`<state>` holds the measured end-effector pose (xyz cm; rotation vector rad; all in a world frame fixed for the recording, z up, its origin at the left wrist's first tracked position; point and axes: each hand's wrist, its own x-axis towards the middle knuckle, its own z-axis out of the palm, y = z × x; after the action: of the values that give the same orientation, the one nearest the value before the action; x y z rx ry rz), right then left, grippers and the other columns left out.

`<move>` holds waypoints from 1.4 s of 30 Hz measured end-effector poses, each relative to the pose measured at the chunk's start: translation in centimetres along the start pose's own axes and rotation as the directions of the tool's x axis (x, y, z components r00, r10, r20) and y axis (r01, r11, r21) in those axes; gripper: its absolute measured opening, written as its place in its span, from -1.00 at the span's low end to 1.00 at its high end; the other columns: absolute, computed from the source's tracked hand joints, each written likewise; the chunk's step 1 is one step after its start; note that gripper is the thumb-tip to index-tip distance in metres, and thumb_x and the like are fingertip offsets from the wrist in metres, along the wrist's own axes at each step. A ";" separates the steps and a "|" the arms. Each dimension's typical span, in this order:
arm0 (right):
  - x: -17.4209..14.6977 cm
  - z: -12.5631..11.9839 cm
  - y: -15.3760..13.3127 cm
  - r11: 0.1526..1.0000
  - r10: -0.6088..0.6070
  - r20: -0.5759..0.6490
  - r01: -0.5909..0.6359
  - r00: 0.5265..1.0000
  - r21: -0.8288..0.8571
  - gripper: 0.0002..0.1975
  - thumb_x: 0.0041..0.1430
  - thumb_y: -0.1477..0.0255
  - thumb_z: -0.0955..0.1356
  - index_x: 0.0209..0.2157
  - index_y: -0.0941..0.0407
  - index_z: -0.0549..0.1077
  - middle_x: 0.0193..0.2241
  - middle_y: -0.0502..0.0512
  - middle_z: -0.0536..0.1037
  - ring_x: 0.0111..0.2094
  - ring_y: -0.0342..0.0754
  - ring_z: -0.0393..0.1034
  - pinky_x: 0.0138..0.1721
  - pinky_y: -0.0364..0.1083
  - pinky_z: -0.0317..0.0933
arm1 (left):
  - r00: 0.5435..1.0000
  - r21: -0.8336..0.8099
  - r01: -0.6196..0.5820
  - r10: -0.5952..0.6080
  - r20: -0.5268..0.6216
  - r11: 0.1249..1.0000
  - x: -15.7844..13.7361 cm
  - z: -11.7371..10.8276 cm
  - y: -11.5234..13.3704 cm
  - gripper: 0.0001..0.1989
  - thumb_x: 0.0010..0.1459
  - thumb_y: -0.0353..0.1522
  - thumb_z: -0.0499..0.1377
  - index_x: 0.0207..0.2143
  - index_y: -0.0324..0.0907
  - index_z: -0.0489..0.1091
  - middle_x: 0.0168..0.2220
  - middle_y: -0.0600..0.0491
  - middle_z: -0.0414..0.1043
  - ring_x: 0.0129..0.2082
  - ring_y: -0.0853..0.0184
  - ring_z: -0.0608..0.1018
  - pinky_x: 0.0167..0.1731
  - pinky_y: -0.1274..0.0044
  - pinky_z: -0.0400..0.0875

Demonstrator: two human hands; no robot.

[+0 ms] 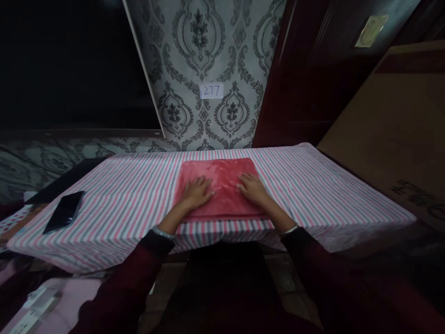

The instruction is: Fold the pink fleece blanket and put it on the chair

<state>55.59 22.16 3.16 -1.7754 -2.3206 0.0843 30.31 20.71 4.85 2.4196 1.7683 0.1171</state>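
A folded red plush cloth lies flat near the middle of the table, its front edge close to the table's front edge. On its left part rests my left hand, palm down with fingers spread. My right hand lies the same way on its right part, fingers stretched out. Neither hand grips the cloth; both press or rest on its top. Under the cloth is a tablecloth with pink, grey and white stripes.
At the table's left end lies a dark phone. A large cardboard box stands along the right side. Behind are a dark screen and a patterned wall with a paper label reading 277. A pink seat is at lower left.
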 end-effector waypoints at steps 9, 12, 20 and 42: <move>4.5 1.7 -2.5 0.999 -0.037 -0.027 0.037 0.999 -0.025 -0.45 0.46 0.23 0.18 0.40 0.01 0.21 0.44 0.17 0.12 0.44 0.23 -0.07 0.36 0.36 -0.12 | 0.991 0.075 0.023 -0.013 -0.130 0.997 6.9 1.7 2.4 -0.41 0.39 -0.18 -0.03 0.42 -0.08 0.12 0.48 -0.13 0.00 0.47 -0.04 0.07 0.35 -0.08 -0.05; 4.2 3.5 -2.1 0.998 -0.044 -0.079 0.039 0.996 -0.052 -0.47 0.45 0.25 0.18 0.38 -0.01 0.25 0.42 0.14 0.17 0.43 0.23 -0.04 0.37 0.35 -0.15 | 0.985 0.120 0.028 -0.006 -0.174 0.992 7.0 3.7 2.1 -0.42 0.39 -0.18 -0.05 0.40 -0.08 0.17 0.46 -0.16 0.04 0.45 -0.06 0.10 0.34 -0.09 -0.06; 4.6 4.1 -1.9 0.996 -0.069 -0.074 0.064 0.995 -0.062 -0.49 0.43 0.28 0.17 0.33 0.03 0.34 0.38 0.18 0.26 0.39 0.25 0.04 0.34 0.34 -0.10 | 0.988 0.139 0.010 0.011 -0.155 0.990 7.4 4.2 2.0 -0.42 0.38 -0.18 -0.08 0.37 -0.14 0.24 0.44 -0.20 0.10 0.44 -0.08 0.12 0.32 -0.10 -0.01; 3.6 3.5 -1.8 0.991 -0.069 -0.078 0.059 0.995 -0.116 -0.45 0.47 0.23 0.16 0.41 -0.01 0.19 0.42 0.17 0.17 0.42 0.17 0.02 0.37 0.28 -0.10 | 0.979 0.111 0.016 0.007 -0.204 0.994 5.4 3.4 0.5 -0.39 0.39 -0.11 -0.06 0.41 -0.11 0.16 0.45 -0.14 0.07 0.45 -0.05 0.10 0.37 -0.02 -0.07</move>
<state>52.27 25.46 0.59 -1.7188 -2.3641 -0.1308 32.90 25.49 1.46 2.5637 1.9122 0.2836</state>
